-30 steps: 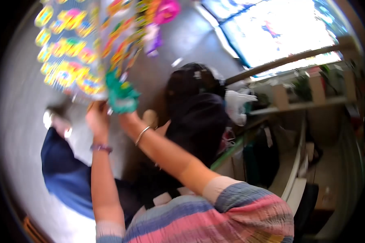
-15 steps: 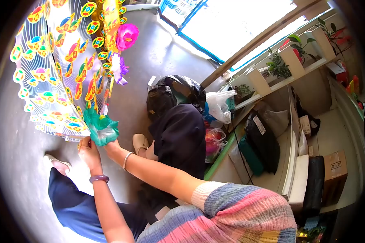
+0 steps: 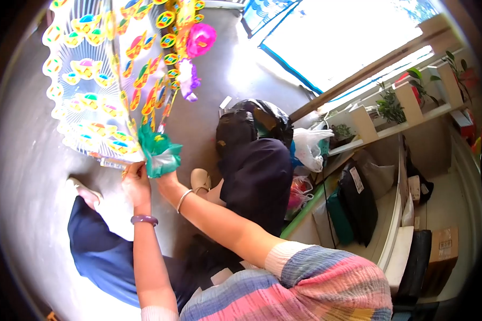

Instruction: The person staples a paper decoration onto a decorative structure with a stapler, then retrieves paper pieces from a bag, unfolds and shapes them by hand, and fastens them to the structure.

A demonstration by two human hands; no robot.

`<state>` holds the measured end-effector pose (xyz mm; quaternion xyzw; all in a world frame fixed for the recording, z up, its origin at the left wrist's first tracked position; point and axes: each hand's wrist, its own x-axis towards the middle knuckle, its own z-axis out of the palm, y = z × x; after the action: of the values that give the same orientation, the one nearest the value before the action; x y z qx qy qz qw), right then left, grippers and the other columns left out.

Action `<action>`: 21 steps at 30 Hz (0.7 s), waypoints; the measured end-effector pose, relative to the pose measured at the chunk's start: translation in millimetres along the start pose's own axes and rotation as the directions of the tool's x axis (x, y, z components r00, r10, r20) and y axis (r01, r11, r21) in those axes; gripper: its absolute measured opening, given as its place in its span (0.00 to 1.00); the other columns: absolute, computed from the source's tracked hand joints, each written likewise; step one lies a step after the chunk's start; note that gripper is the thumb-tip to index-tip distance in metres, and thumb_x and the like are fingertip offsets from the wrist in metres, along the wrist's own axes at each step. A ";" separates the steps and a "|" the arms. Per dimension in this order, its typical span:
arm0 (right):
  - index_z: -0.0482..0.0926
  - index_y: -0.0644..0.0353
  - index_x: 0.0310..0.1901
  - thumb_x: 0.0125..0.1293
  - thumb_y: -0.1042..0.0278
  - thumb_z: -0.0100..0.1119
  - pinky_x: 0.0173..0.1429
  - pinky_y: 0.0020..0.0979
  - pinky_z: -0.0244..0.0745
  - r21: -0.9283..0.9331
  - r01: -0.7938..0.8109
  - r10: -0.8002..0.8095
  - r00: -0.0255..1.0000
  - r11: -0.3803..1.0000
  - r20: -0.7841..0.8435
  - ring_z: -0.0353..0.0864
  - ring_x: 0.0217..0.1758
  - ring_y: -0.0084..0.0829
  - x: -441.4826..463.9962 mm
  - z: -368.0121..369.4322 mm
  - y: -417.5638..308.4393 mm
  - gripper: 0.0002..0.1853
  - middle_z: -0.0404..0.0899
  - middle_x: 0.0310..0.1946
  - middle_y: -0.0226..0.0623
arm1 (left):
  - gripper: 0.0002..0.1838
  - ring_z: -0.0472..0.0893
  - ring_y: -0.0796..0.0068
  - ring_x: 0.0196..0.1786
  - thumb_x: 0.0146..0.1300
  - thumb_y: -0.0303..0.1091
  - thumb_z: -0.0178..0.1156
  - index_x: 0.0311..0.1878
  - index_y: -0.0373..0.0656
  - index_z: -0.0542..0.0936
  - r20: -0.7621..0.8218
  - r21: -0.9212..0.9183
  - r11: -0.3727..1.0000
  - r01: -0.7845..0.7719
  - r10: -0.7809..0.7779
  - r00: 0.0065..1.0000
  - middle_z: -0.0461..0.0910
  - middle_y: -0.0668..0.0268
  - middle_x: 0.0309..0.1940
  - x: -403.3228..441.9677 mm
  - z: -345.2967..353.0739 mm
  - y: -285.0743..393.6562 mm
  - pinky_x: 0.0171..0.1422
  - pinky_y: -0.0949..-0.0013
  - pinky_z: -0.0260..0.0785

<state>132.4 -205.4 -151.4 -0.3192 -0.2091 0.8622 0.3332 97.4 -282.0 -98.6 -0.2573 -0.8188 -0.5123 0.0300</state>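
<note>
A large shiny paper decoration, printed with colourful gold-ingot shapes and scalloped along its edge, rises at the upper left. My left hand, with a purple bangle at the wrist, is closed in a pinch on its lower corner. Right beside it, a green tissue-paper flower sits at the base of the decoration. My right hand, wearing a silver bracelet, is up against the underside of this flower, which hides its fingers. Higher on the decoration's right edge are a magenta flower and a purple-and-white flower.
Beside my knee on the grey floor stands a black plastic bag. A white bag hangs near the wooden post. To the right, low shelving holds a black case and a cardboard box, with potted plants above.
The decoration and both hands sit slightly farther right and higher in the view. The whole room has shifted rightward too, as the camera turned. The left-hand pinch looks the same.
</note>
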 end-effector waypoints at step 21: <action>0.75 0.59 0.37 0.56 0.74 0.63 0.39 0.28 0.68 -0.629 0.324 -0.143 0.936 0.706 0.321 0.69 0.36 0.21 -34.8 23.0 -30.8 0.08 0.71 0.33 0.26 | 0.06 0.81 0.64 0.30 0.51 0.26 0.63 0.34 0.43 0.84 -0.019 -0.007 1.000 0.025 -0.025 1.000 0.81 0.59 0.27 1.9 1.0 -9.2 0.37 0.68 0.73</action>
<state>150.1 -212.2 -103.1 -0.2781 -0.5852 0.7109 0.2735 91.9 -283.6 -106.1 -0.2423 -0.8199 -0.5178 0.0305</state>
